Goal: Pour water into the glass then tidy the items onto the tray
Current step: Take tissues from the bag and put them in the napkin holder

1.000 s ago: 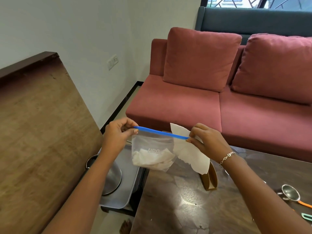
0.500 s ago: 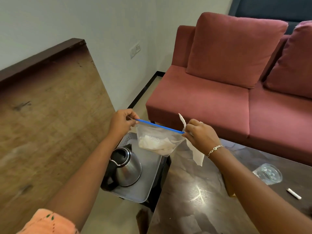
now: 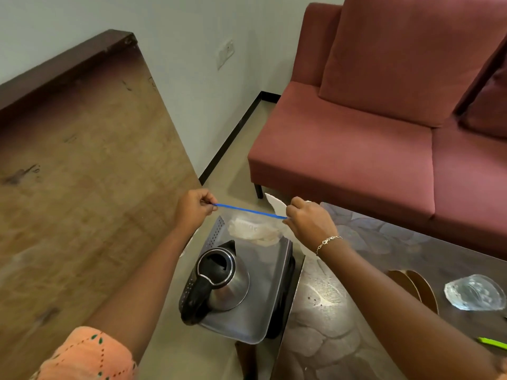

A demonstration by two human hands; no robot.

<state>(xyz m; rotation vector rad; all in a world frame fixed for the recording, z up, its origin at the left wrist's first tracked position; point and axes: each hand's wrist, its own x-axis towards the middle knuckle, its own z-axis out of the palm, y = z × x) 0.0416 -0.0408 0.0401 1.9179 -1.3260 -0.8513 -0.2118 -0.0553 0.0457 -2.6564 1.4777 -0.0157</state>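
Tidying step: left hand (image 3: 193, 208) and right hand (image 3: 308, 223), each grip pinching one end of the zip bag (image 3: 252, 229) by its blue strip, hold it above the tray (image 3: 247, 327) beyond the kettle (image 3: 222, 281), seal probably closed; next, lower it in.

Soft, even daylight makes the room bright, and shadows are faint; the darkest patch lies under the sofa (image 3: 343, 149). A white glare spot sits on the glossy worktop (image 3: 325, 296), and the steel kettle (image 3: 230, 283) carries dull highlights. The clear bag (image 3: 255, 229) looks hazy. Wide-angle distortion bows the wall (image 3: 178, 64) edges and smears the glass (image 3: 474, 294) at the right border.
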